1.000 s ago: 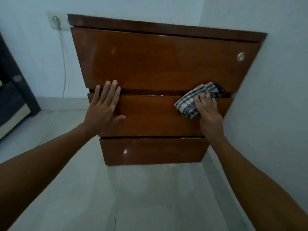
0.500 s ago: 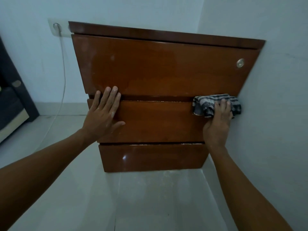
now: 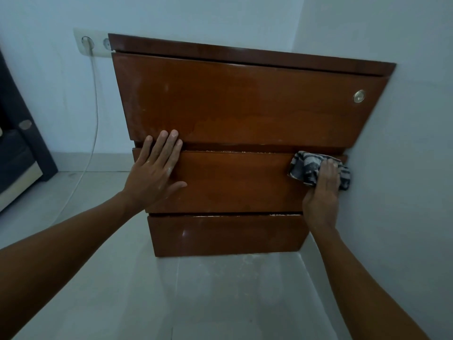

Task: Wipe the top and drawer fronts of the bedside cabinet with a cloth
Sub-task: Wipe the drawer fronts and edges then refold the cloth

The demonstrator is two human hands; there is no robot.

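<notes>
Right hand (image 3: 321,192): grip presses the cloth (image 3: 306,168) on our middle drawer front (image 3: 232,182), tight against the wall (image 3: 392,192).
Left hand (image 3: 154,173): flat, grip wide.
Risk: we may scrape knuckles there.

Two bare forearms reach in from the bottom corners, no sleeves, watch or rings. The left hand (image 3: 157,173) and right hand (image 3: 321,195) are ungloved.

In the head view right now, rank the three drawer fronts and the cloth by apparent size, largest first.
1. top drawer front
2. middle drawer front
3. bottom drawer front
4. cloth

The downward camera angle may exaggerate differences between drawers.
</notes>
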